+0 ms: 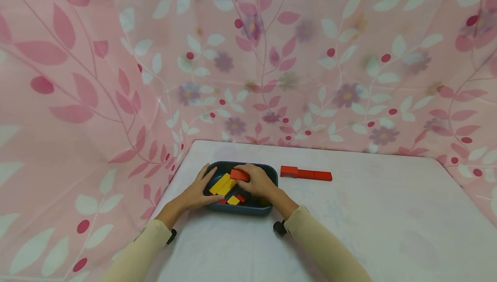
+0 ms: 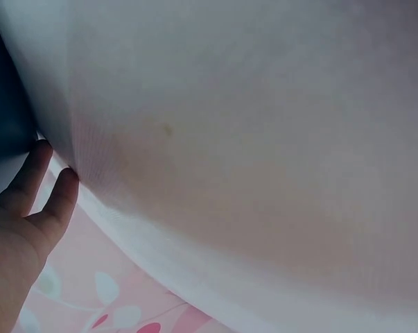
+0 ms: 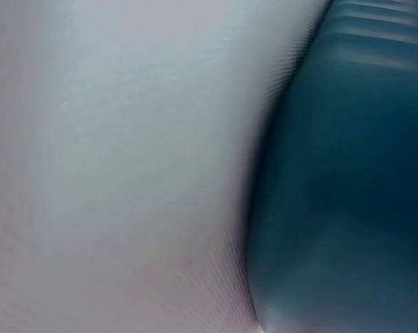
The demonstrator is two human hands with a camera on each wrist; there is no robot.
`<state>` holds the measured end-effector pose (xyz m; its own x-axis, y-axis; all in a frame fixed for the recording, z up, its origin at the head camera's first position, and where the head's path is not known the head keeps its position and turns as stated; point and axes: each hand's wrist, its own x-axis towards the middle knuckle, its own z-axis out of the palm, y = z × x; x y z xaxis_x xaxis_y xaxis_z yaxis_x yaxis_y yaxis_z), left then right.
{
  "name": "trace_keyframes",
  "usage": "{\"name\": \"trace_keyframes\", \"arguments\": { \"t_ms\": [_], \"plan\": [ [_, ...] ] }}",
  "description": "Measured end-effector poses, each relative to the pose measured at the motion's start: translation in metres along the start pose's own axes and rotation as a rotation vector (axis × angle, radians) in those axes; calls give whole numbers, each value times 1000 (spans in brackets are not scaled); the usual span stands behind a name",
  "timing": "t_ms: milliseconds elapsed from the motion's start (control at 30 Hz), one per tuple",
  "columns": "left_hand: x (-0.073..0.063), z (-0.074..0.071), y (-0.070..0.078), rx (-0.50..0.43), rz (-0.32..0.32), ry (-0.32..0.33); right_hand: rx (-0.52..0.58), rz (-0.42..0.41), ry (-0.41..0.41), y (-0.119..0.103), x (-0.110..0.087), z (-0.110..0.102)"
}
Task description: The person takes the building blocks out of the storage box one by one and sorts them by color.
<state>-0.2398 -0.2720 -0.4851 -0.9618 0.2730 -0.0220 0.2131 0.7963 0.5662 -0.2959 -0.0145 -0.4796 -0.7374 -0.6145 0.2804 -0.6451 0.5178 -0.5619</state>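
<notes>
A dark blue tray (image 1: 242, 210) stands on the white-covered table, and in it lie yellow blocks (image 1: 220, 184) and a few small red pieces (image 1: 240, 198). My right hand (image 1: 259, 183) reaches over the tray and pinches a red block (image 1: 239, 175) between thumb and fingers, above the yellow blocks. At the tray's left end rests my left hand (image 1: 196, 193), its fingers spread along the outside and its thumb stretched over the front left part. The left wrist view shows two extended fingers (image 2: 58, 198) beside the tray wall. In the right wrist view only the tray's side (image 3: 333, 194) shows; the hand is out of sight.
To the right of the tray, red blocks (image 1: 306, 173) lie end to end in a row, the left one standing higher. Pink floral cloth (image 1: 272, 79) hangs behind and to the left of the table (image 1: 369, 213).
</notes>
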Motion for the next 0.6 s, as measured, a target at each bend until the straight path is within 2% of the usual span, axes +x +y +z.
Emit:
{"name": "trace_keyframes", "arguments": {
  "t_ms": [267, 467, 600],
  "plan": [
    [1, 1, 0, 6, -14, -1, 88, 17, -8, 3, 0, -1],
    [0, 1, 0, 1, -13, 2, 230, 109, -15, 5, 1, -2],
    [1, 2, -1, -9, -2, 9, 374, 177, 40, 6, 2, -4]
  ]
}}
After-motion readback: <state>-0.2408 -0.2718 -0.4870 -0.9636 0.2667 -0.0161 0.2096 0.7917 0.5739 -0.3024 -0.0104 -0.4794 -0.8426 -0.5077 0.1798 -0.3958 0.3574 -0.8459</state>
